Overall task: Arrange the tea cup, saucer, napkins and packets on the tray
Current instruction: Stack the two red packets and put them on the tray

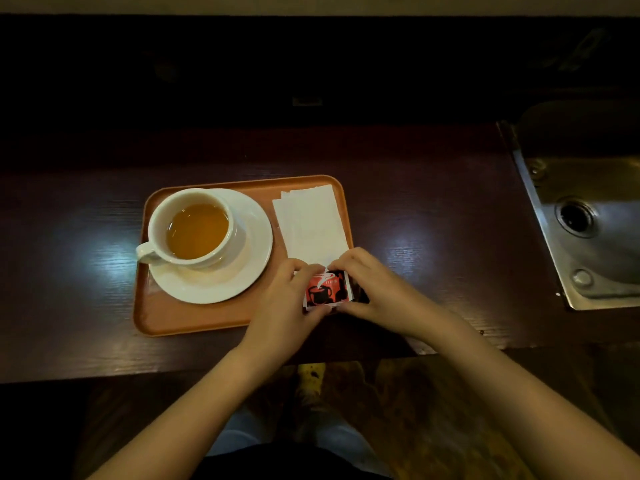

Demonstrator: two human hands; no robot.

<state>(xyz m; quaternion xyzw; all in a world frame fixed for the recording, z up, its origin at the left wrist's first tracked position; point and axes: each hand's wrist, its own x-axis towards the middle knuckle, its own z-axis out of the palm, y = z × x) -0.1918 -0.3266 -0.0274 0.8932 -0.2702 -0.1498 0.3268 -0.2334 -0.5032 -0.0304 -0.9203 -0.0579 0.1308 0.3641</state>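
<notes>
The surface (86,258) is showing dark wood grain under a glossy finish, throwing back 2 pale glares. The orange tray (194,317) is looking like smooth matt plastic. Cup (159,220) and saucer (242,268) are gleaming like glazed white ceramic. The napkins (311,223) are looking like soft matt paper, the packets (327,289) printed and faintly shiny. The sink (588,244) is glinting as brushed metal.
</notes>
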